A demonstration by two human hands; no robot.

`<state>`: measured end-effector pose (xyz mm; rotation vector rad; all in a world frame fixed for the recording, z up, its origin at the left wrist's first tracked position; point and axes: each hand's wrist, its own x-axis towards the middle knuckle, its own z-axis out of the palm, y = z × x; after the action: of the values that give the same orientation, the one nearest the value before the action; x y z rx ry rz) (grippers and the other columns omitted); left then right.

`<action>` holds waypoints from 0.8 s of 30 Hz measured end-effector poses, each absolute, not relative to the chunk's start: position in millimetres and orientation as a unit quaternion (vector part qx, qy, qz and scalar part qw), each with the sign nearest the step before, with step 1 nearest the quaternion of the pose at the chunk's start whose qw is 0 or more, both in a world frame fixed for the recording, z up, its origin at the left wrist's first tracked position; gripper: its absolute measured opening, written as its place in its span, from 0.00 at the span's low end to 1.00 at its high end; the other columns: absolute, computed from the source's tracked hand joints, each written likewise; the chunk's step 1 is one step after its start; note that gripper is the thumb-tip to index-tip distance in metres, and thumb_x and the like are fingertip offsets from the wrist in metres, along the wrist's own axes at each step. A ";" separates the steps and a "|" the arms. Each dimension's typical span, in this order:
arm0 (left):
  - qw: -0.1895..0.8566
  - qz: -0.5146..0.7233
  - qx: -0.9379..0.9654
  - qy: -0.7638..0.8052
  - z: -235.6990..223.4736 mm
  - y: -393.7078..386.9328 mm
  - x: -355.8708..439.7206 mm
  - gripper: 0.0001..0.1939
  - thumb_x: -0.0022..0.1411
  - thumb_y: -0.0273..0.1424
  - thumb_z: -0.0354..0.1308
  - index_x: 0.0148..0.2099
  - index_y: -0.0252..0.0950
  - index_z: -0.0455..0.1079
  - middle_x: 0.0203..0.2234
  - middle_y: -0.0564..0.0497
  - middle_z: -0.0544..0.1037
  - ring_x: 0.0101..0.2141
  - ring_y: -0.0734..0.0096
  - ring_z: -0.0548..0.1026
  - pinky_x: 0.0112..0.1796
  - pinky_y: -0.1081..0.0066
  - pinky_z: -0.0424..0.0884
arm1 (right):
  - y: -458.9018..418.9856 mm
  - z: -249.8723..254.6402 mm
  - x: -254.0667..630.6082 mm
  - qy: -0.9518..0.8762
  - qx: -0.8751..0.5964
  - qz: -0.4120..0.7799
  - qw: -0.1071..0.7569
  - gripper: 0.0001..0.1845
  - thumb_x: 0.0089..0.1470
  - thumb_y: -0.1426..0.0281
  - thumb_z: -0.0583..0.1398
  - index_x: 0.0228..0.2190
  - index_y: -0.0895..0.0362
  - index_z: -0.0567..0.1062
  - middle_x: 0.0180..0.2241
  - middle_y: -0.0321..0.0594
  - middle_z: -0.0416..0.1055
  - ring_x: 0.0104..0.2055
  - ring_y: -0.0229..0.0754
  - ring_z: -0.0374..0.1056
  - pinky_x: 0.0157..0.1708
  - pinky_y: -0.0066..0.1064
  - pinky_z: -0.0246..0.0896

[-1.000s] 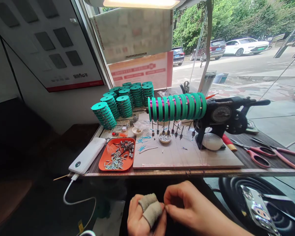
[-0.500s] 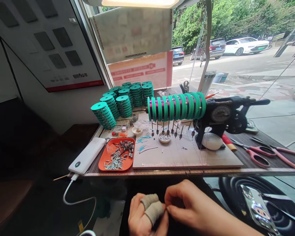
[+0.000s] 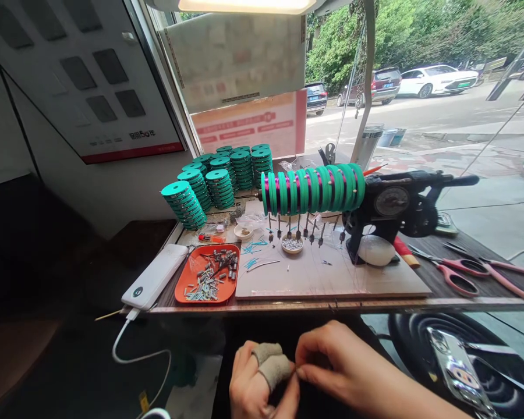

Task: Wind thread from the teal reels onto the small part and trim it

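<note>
Low in front of the table edge, my left hand (image 3: pixel 259 381) has cloth wraps on two fingers, and its fingers are pinched together. My right hand (image 3: pixel 336 364) meets it fingertip to fingertip, also pinched; whatever sits between the tips is too small to make out. Above them on the table, a row of green spools (image 3: pixel 312 189) with purple thread is mounted on a black hand-crank winder (image 3: pixel 395 206). Small weights hang below the spools.
An orange tray (image 3: pixel 192 285) of small metal parts, a white power bank (image 3: pixel 155 276) with its cable, stacks of green spools (image 3: pixel 213 180), a small dish (image 3: pixel 293 245), red-handled scissors (image 3: pixel 467 273) and a wooden board (image 3: pixel 332 276) lie on the table. A dark wheel (image 3: pixel 445 361) sits at the lower right.
Both hands sank slightly and stayed pinched together at the fingertips. Nothing on the table moved.
</note>
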<state>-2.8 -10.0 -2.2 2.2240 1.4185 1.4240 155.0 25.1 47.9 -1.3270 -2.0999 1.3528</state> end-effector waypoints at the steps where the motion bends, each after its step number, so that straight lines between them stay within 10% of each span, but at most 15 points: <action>1: 0.075 0.478 0.737 0.473 -2.8 -10.3 -2.8 0.07 0.49 0.20 0.58 0.28 0.38 0.68 0.21 0.52 0.71 0.24 0.70 0.67 0.24 0.71 0.65 | 25.2 48.5 155.5 -0.736 -0.464 0.469 0.152 0.07 0.43 0.76 0.57 0.23 0.59 0.76 0.20 0.34 0.69 0.23 0.35 0.59 0.24 0.22 0.51; 14: 0.098 0.522 0.689 0.493 -6.4 -11.7 -0.3 0.05 0.47 0.23 0.61 0.27 0.39 0.72 0.21 0.52 0.71 0.24 0.70 0.68 0.26 0.72 0.64 | 22.3 49.0 158.0 -0.704 -0.484 0.470 0.220 0.09 0.49 0.67 0.58 0.27 0.57 0.77 0.23 0.37 0.73 0.28 0.40 0.66 0.29 0.26 0.59; 24: 0.593 0.567 0.304 0.485 -15.5 2.8 8.5 0.09 0.38 0.34 0.69 0.24 0.36 0.76 0.20 0.49 0.79 0.24 0.69 0.75 0.30 0.74 0.70 | 14.4 24.9 146.4 -0.634 -0.458 0.412 0.468 0.09 0.53 0.68 0.57 0.27 0.58 0.75 0.26 0.38 0.75 0.29 0.39 0.70 0.29 0.24 0.65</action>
<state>8.5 2.8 -15.5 0.7073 1.1268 1.3182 146.4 14.4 24.9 -1.1229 -1.5556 1.0095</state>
